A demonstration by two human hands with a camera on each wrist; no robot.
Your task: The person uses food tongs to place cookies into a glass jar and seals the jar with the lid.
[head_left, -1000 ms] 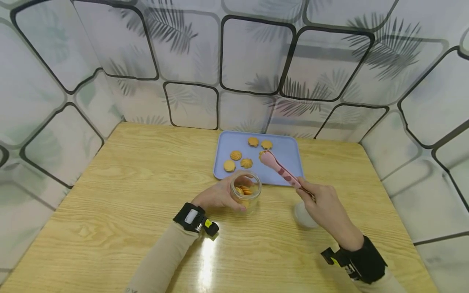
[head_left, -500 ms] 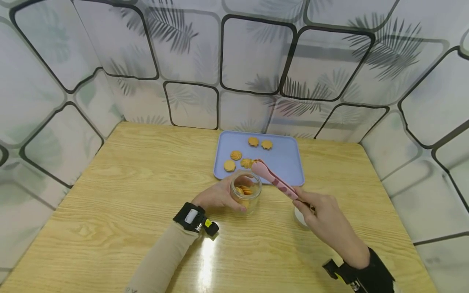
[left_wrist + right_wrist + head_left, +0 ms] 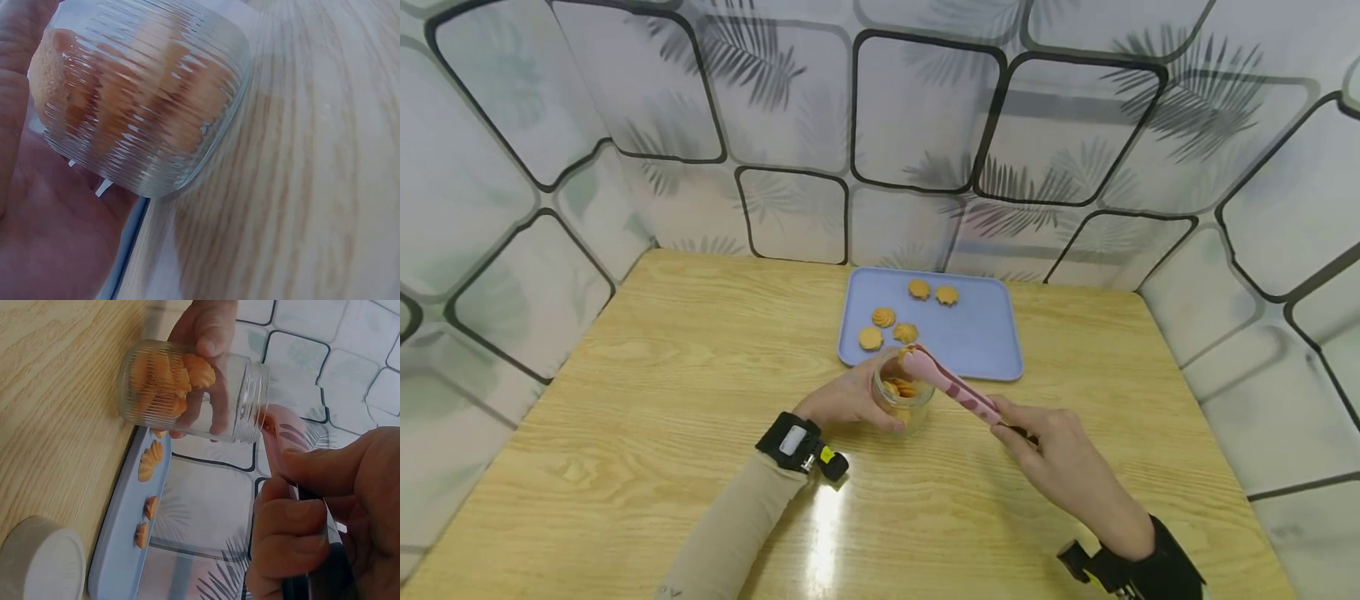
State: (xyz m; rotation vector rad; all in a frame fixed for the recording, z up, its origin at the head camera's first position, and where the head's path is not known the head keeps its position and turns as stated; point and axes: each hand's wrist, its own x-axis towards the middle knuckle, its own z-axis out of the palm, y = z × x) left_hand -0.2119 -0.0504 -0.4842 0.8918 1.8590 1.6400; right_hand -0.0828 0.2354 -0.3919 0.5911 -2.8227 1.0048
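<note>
My left hand [image 3: 842, 403] grips a clear ribbed glass jar [image 3: 916, 412] that stands on the table in front of the tray. Several cookies [image 3: 156, 381] are piled in the jar's lower half. My right hand [image 3: 1063, 458] holds pink tongs [image 3: 962, 395] by the handle end. Their tips are at the jar's mouth, pinching a cookie [image 3: 269, 423] right at the rim. Seen from the left wrist, the glass and the cookies inside fill the upper left, beside the palm [image 3: 56, 237].
A blue tray [image 3: 981, 329] lies behind the jar with several cookies, among them a swirled one [image 3: 883, 317] and a smooth round one [image 3: 870, 338]. A white lid [image 3: 47, 562] rests on the wooden table [image 3: 662, 375], hidden behind my right hand in the head view. Patterned curtains surround the table.
My right hand has moved the tongs and their cookie left and nearer to me, from over the tray to the jar's mouth. My left hand and the jar have stayed in place.
</note>
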